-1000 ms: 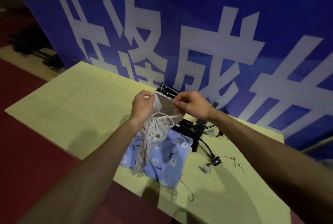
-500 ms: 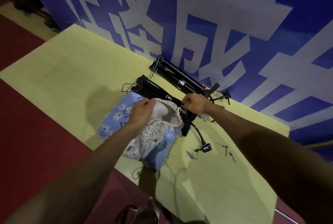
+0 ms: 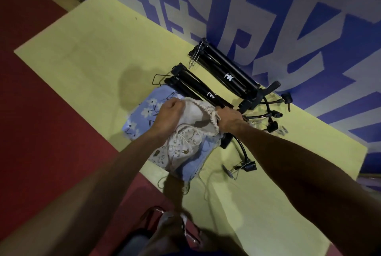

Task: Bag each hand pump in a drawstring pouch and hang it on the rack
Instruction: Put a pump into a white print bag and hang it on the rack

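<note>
Cream pouch [image 3: 185,144], held up mid-frame 1 s ago, now lowered onto blue floral pouch [image 3: 144,109]; mouth stretched wider betw. L grip [image 3: 171,113] and R grip [image 3: 228,118]. R grip now just beside end of black pump [image 3: 198,86]. View tipped downward: far pump [image 3: 226,72], upper right, mostly hidden before, now in full view.

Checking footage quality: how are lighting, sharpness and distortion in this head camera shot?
Head view: dim overall; wide-angle distortion enlarges the forearms near the corners; a soft shadow falls on the yellow table; cream pouch, left hand and right hand look fairly sharp; bottom edge dark, smeared.
</note>
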`<state>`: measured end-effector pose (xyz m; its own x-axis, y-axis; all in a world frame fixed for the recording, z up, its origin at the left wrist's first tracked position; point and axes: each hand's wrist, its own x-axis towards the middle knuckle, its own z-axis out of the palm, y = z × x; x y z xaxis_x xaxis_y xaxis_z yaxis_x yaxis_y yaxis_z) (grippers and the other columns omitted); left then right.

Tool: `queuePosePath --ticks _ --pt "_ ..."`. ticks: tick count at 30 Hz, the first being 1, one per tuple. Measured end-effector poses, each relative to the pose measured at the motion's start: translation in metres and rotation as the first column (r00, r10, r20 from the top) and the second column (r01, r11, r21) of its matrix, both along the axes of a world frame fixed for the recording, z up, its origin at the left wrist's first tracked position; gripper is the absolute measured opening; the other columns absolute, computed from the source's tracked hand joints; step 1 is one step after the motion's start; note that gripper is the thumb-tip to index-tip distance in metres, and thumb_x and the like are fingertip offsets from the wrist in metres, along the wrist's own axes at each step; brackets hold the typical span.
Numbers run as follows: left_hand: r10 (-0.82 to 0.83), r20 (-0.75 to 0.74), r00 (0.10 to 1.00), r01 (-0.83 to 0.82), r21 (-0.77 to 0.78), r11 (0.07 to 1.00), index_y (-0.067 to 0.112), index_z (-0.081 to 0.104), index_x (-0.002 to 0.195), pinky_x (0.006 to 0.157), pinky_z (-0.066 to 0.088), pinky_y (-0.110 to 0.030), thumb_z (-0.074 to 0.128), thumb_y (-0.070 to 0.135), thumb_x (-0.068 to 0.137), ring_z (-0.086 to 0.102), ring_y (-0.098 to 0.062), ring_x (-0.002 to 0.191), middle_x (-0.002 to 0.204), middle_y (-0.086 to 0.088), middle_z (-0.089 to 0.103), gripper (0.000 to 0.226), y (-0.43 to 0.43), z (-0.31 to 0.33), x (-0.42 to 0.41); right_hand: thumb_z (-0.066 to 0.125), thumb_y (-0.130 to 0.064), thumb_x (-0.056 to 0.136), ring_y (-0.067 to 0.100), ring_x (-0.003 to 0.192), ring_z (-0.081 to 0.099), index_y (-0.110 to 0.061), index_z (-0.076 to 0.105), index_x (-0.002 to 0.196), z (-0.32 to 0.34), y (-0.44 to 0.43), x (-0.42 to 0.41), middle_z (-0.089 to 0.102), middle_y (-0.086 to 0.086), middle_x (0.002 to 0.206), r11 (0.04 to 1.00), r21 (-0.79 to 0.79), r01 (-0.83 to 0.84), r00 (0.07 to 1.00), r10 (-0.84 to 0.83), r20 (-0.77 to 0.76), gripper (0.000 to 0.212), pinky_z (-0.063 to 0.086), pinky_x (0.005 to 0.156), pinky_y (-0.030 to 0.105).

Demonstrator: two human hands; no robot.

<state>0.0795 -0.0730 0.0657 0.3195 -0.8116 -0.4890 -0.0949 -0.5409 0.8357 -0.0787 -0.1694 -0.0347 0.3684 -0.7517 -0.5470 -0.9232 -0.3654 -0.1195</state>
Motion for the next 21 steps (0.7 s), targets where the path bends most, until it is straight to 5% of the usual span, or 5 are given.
queuePosePath --ticks 3,7,12,16,21 --pt "-0.016 -0.04 0.999 0.017 0.005 1.0 0.012 0.058 0.102 0.1 0.044 -0.053 0.041 0.032 0.096 0.057 -0.039 0.106 0.11 -0.015 0.06 0.027 0.005 0.005 0.011 0.068 -0.036 0.081 0.035 0.111 0.057 -0.008 0.052 0.118 0.007 0.0 0.0 0.056 0.016 0.122 0.995 0.079 0.058 0.998 -0.061 0.036 0.05 0.048 0.093 0.045" --pt "0.007 -0.097 0.995 -0.009 -0.021 1.0 0.009 0.053 0.123 0.104 0.042 -0.047 0.037 0.024 0.101 0.056 -0.03 0.109 0.116 -0.008 0.055 0.031 0.007 0.026 0.022 0.074 -0.045 0.073 0.034 0.1 0.061 -0.004 0.059 0.106 0.033 0.0 -0.003 0.063 0.017 0.11 0.987 0.137 0.089 0.993 -0.099 0.068 0.055 0.053 0.084 0.041" --pt "0.019 -0.08 0.997 -0.029 -0.119 0.992 0.009 0.061 0.109 0.062 0.044 -0.026 0.047 0.019 0.096 0.055 -0.021 0.082 0.097 -0.009 0.059 0.022 0.0 0.054 0.039 0.075 -0.033 0.073 0.028 0.093 0.063 -0.008 0.062 0.103 0.081 0.007 -0.017 0.066 0.012 0.103 0.972 0.095 0.215 0.96 -0.228 0.16 0.041 0.054 0.08 0.037" --pt "0.02 -0.016 1.0 -0.022 -0.169 0.985 0.006 0.06 0.118 0.077 0.045 -0.031 0.048 0.02 0.096 0.055 -0.025 0.095 0.107 -0.009 0.058 0.029 -0.01 0.077 0.05 0.077 -0.02 0.074 0.023 0.094 0.058 -0.009 0.054 0.111 0.119 0.014 -0.04 0.061 0.007 0.099 0.923 0.094 0.373 0.865 -0.382 0.325 0.045 0.045 0.072 0.031" --pt "-0.037 0.025 0.999 0.042 -0.219 0.975 0.013 0.058 0.1 0.088 0.047 -0.039 0.045 0.023 0.097 0.056 -0.027 0.097 0.105 -0.012 0.058 0.016 -0.013 0.093 0.05 0.063 0.009 0.078 0.021 0.084 0.053 -0.016 0.044 0.102 0.16 0.038 -0.084 0.051 0.005 0.088 0.841 0.223 0.493 0.622 -0.52 0.586 0.039 0.047 0.074 0.037"
